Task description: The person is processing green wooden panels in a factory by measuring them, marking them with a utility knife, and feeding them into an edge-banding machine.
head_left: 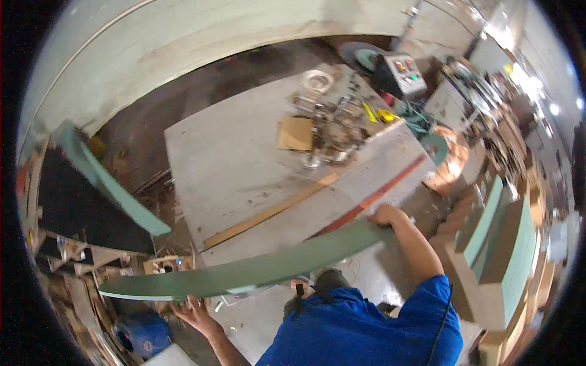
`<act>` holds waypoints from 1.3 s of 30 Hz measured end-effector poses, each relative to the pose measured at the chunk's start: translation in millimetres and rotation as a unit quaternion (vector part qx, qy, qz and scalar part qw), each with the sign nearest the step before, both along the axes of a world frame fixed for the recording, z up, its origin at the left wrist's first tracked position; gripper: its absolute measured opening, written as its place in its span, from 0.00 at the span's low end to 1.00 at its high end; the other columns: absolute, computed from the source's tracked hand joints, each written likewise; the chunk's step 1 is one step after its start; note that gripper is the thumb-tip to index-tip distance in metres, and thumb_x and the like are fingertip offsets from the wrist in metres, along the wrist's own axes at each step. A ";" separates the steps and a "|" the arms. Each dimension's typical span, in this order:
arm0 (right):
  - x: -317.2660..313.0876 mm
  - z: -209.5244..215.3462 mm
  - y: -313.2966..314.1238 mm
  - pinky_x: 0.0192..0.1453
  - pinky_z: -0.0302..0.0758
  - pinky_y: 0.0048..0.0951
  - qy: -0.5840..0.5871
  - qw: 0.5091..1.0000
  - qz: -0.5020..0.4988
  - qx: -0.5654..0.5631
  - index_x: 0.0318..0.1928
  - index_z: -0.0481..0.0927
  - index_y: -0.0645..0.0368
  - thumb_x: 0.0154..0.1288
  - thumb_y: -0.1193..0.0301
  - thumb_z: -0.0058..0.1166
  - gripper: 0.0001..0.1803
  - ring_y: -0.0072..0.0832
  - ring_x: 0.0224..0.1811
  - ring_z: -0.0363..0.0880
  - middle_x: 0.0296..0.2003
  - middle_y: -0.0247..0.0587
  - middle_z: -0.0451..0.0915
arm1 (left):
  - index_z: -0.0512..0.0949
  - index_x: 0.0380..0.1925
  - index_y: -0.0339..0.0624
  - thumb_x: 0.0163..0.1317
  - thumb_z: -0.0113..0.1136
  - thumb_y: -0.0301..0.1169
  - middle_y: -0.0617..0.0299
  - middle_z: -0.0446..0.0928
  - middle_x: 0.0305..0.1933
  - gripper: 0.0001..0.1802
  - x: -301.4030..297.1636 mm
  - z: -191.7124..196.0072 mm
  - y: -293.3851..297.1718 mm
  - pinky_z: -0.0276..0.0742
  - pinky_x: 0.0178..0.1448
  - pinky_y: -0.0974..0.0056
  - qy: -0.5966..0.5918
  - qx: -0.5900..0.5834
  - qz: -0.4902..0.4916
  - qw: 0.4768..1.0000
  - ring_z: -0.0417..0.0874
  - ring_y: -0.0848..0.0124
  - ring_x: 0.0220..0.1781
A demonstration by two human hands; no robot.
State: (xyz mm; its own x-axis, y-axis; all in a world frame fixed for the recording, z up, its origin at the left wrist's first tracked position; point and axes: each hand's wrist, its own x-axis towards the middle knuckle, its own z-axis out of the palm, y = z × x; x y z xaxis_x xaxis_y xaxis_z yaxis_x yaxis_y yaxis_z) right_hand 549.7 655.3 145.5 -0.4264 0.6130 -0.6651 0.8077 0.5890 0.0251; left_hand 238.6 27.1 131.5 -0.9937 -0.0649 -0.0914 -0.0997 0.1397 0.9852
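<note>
A long green board (256, 268) spans the space in front of me, running from lower left to the table's near right side. My right hand (386, 215) grips its right end, fingers curled over the edge. Farther left, my left hand (194, 314) is at the board's near edge; its fingertips reach the underside and are partly hidden there. Beyond the board is a grey worktable (226, 158), with a thin wooden strip (271, 210) and a red strip (372, 198) lying on it.
Tools and small parts (342, 125) clutter the table's far right, beside a brown square piece (295, 133) and a tape roll (318, 80). A control box (406, 75) stands behind. Another green board (116, 189) leans at left. Stacked green-faced boards (513, 262) stand at right; a blue drum (143, 334) sits lower left.
</note>
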 end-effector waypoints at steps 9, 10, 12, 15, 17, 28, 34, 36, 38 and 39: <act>-75.6 91.0 0.1 0.54 0.77 0.50 0.034 0.997 -0.039 -0.056 0.47 0.89 0.51 0.65 0.34 0.49 0.35 0.40 0.51 0.85 0.48 0.41 0.87 | 0.77 0.36 0.44 0.43 0.78 0.38 0.55 0.79 0.40 0.23 -68.5 89.4 149.2 0.71 0.61 0.44 0.407 -0.476 -0.351 0.696 0.79 0.50 0.46; -88.7 119.1 -13.2 0.55 0.77 0.54 0.048 0.998 -0.039 -0.027 0.48 0.89 0.53 0.67 0.34 0.45 0.37 0.42 0.53 0.84 0.49 0.42 0.86 | 0.76 0.31 0.42 0.45 0.78 0.39 0.56 0.77 0.35 0.21 -69.5 104.0 160.4 0.73 0.48 0.46 0.461 -0.453 -0.369 0.668 0.78 0.50 0.41; -102.2 101.9 -40.3 0.65 0.68 0.63 0.218 0.972 0.091 0.001 0.50 0.88 0.53 0.69 0.33 0.39 0.39 0.45 0.59 0.81 0.53 0.45 0.85 | 0.75 0.30 0.42 0.46 0.78 0.39 0.56 0.77 0.34 0.21 -80.1 110.7 174.5 0.73 0.47 0.46 0.419 -0.465 -0.414 0.661 0.78 0.50 0.41; -122.8 117.7 -114.0 0.78 0.50 0.63 0.259 0.962 0.084 0.014 0.61 0.82 0.50 0.69 0.29 0.31 0.44 0.47 0.70 0.71 0.64 0.49 0.77 | 0.75 0.29 0.41 0.45 0.80 0.39 0.56 0.76 0.33 0.22 -88.1 114.8 187.8 0.74 0.43 0.47 0.341 -0.490 -0.471 0.650 0.79 0.49 0.41; -120.7 125.0 -125.9 0.82 0.35 0.63 0.331 0.934 0.122 0.062 0.71 0.72 0.47 0.67 0.26 0.25 0.49 0.46 0.79 0.57 0.72 0.49 0.66 | 0.75 0.28 0.41 0.43 0.81 0.40 0.55 0.76 0.32 0.23 -88.7 118.5 190.5 0.74 0.42 0.47 0.306 -0.549 -0.457 0.629 0.79 0.49 0.40; -26.6 127.0 7.9 0.78 0.32 0.72 0.277 0.958 0.005 0.075 0.69 0.74 0.38 0.70 0.29 0.27 0.42 0.49 0.80 0.52 0.71 0.41 0.69 | 0.72 0.27 0.39 0.42 0.80 0.45 0.53 0.74 0.29 0.28 -97.5 117.4 199.5 0.73 0.38 0.47 0.362 -0.491 -0.460 0.645 0.77 0.48 0.35; -9.0 88.4 42.7 0.82 0.38 0.56 0.348 0.911 -0.119 -0.189 0.73 0.69 0.49 0.69 0.26 0.20 0.50 0.52 0.81 0.44 0.77 0.46 0.58 | 0.74 0.28 0.39 0.39 0.82 0.40 0.53 0.76 0.31 0.26 -98.8 116.4 195.5 0.74 0.42 0.49 0.295 -0.532 -0.457 0.649 0.78 0.49 0.38; -2.8 65.0 48.0 0.82 0.43 0.46 0.423 0.843 -0.175 -0.284 0.72 0.69 0.50 0.69 0.26 0.21 0.51 0.51 0.81 0.46 0.76 0.48 0.59 | 0.74 0.28 0.39 0.39 0.82 0.42 0.53 0.76 0.32 0.26 -96.0 118.5 200.2 0.74 0.43 0.49 0.297 -0.525 -0.455 0.655 0.78 0.49 0.38; -5.3 78.3 45.2 0.82 0.42 0.50 0.396 0.883 -0.147 -0.205 0.72 0.70 0.49 0.70 0.27 0.21 0.49 0.51 0.81 0.47 0.76 0.47 0.60 | 0.74 0.27 0.39 0.38 0.82 0.44 0.54 0.76 0.32 0.28 -94.1 120.7 197.2 0.74 0.43 0.49 0.314 -0.524 -0.460 0.644 0.78 0.49 0.39; -6.0 84.1 42.1 0.82 0.41 0.53 0.366 0.913 -0.124 -0.127 0.71 0.71 0.48 0.70 0.28 0.22 0.48 0.50 0.80 0.48 0.76 0.47 0.60 | 0.74 0.27 0.39 0.38 0.82 0.44 0.54 0.76 0.32 0.28 -91.3 122.3 195.6 0.74 0.43 0.49 0.317 -0.521 -0.459 0.646 0.78 0.49 0.39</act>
State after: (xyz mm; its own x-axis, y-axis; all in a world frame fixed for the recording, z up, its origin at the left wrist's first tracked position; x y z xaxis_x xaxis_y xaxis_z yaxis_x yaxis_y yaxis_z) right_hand 543.7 697.4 229.6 -0.6834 0.6164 -0.3912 0.6621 0.2975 -0.6878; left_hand 147.3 222.7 253.7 -0.4735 0.8803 -0.0289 0.8737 0.4736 0.1115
